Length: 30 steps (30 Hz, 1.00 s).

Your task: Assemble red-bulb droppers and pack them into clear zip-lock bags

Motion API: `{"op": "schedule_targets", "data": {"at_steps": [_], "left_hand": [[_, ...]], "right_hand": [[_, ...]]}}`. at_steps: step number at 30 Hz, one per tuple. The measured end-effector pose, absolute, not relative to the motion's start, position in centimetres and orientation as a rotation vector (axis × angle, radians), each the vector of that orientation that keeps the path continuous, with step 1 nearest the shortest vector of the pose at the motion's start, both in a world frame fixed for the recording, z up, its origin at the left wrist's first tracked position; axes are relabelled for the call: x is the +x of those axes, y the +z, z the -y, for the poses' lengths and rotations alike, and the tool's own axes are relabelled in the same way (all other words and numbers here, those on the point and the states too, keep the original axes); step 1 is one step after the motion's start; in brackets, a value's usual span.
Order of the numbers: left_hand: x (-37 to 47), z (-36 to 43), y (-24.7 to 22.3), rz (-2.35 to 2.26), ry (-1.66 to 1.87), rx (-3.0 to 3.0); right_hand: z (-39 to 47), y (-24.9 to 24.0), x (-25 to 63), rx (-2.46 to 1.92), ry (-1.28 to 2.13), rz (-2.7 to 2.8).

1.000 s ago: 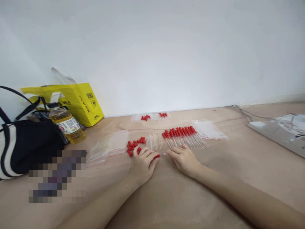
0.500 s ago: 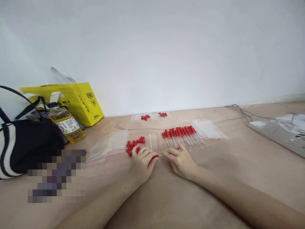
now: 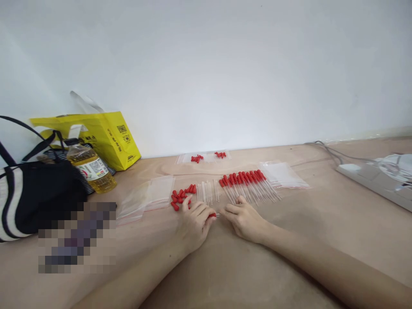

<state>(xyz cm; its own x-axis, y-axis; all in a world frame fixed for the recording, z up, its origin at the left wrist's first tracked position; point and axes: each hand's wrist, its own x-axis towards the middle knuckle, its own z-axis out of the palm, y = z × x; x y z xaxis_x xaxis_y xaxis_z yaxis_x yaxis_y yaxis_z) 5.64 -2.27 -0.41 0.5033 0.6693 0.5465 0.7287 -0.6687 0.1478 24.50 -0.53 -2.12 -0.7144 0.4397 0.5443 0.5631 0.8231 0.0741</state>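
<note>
Near the middle of the table, my left hand (image 3: pixel 195 223) pinches a red rubber bulb (image 3: pixel 212 215) between thumb and fingers. A clear glass dropper tube (image 3: pixel 218 215) bridges the small gap to my right hand (image 3: pixel 245 219), whose closed fingertips grip its other end; most of it is hidden. Tube and bulb meet end to end, though how deeply I cannot tell. Just beyond my left hand lie loose red bulbs (image 3: pixel 180 195). Several bare glass tubes (image 3: pixel 204 192) lie beside them. Past my right hand, droppers with red bulbs (image 3: pixel 244 178) rest in a slanted row.
Clear zip bags (image 3: pixel 157 193) lie at left, with more zip bags (image 3: pixel 285 175) at right. A further bag with red bulbs (image 3: pixel 197 159) is by the wall. An oil bottle (image 3: pixel 93 169), yellow bag (image 3: pixel 112 137) and black bag (image 3: pixel 48 193) stand left; a white device (image 3: pixel 373 180) sits right.
My hands have shifted slightly toward me, still holding the bulb and tube. More of the red bulb shows at my left fingertips. The things on the table have stayed in place.
</note>
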Motion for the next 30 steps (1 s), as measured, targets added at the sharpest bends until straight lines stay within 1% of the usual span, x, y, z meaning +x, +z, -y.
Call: {"op": "schedule_targets", "data": {"at_steps": [20, 27, 30], "left_hand": [[5.7, 2.2, -0.4, 1.220, -0.844, -2.670], [5.6, 1.8, -0.1, 1.267, -0.914, -2.619], [5.4, 1.6, -0.1, 1.261, -0.954, -2.589]], "right_hand": [[0.2, -2.2, 24.0, -0.772, -0.205, 2.575], [0.3, -0.4, 24.9, -0.804, -0.076, 2.586], [0.4, 0.0, 25.2, -0.883, -0.128, 2.579]]}}
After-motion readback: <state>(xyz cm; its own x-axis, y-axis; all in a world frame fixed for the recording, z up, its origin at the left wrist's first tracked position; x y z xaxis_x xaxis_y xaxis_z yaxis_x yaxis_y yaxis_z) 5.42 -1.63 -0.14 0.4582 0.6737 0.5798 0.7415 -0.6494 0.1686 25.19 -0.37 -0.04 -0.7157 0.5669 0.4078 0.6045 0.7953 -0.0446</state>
